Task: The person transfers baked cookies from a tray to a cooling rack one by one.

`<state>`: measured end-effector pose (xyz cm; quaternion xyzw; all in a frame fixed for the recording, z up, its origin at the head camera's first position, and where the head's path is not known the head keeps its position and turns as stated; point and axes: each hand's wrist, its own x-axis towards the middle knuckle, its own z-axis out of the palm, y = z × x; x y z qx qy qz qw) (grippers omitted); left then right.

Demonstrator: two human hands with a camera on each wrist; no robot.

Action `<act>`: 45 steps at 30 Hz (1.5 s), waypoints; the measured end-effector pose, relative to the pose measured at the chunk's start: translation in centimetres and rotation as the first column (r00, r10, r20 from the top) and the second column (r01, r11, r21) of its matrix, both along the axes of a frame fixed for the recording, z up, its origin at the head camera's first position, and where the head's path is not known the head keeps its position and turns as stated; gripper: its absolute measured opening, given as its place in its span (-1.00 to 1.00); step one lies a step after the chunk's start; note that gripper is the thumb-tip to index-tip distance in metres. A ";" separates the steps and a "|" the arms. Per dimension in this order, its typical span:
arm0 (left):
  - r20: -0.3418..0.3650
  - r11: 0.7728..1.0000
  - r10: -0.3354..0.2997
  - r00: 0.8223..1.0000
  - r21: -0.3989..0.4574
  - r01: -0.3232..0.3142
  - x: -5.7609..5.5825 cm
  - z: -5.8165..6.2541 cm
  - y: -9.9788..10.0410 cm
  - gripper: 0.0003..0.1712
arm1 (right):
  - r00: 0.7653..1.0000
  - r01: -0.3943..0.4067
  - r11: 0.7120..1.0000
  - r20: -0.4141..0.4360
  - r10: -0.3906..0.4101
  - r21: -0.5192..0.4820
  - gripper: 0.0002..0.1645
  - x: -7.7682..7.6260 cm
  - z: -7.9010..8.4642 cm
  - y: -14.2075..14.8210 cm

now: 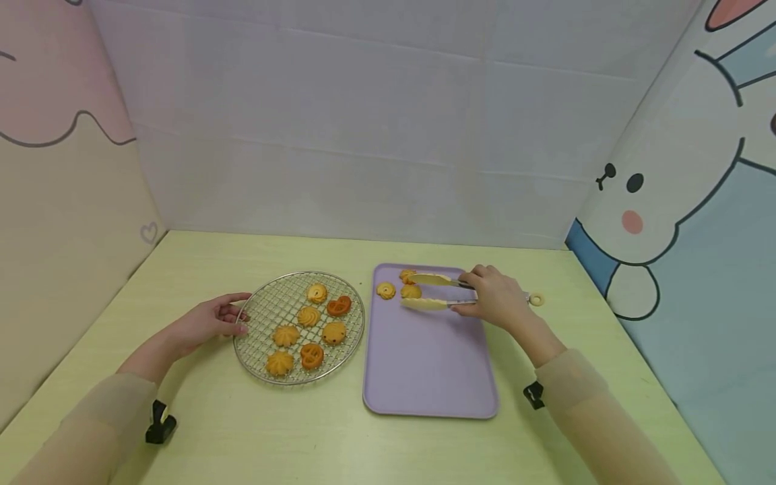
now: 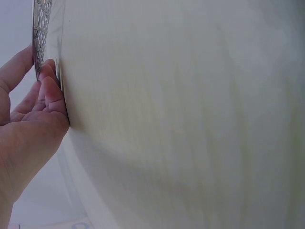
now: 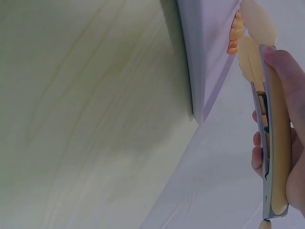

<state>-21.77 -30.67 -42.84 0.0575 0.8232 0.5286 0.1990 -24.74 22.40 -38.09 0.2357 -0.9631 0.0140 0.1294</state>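
My right hand grips yellow-tipped tongs, their two tips spread over the far end of a lilac tray. Between and beside the tips lie a round cookie and a flower-shaped cookie, with a ring-shaped cookie just to the left. My left hand holds the left rim of a round wire rack, thumb on one side and fingers on the other in the left wrist view. Several cookies and pretzels, such as a brown pretzel, lie on the rack.
The rack and tray sit side by side on a pale wooden table, a narrow gap between them. A white wall stands behind, and printed panels with cartoon figures flank the table.
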 end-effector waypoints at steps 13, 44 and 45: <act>0.004 1.000 0.003 1.000 0.005 -0.003 0.1 0.1 0.1 -0.04 | 0.998 0.001 1.000 0.062 -0.002 0.006 -0.30 -0.4 0.0 -0.1; 0.002 1.000 0.004 1.000 0.000 -0.004 0.0 0.1 0.0 -0.03 | 0.989 0.036 0.999 0.140 -0.036 0.003 -0.36 -0.5 0.3 -0.1; -0.004 1.000 -0.003 1.000 -0.005 0.003 -0.1 0.1 0.0 -0.03 | 0.990 0.036 0.999 0.138 -0.036 0.003 -0.37 -0.5 0.3 -0.1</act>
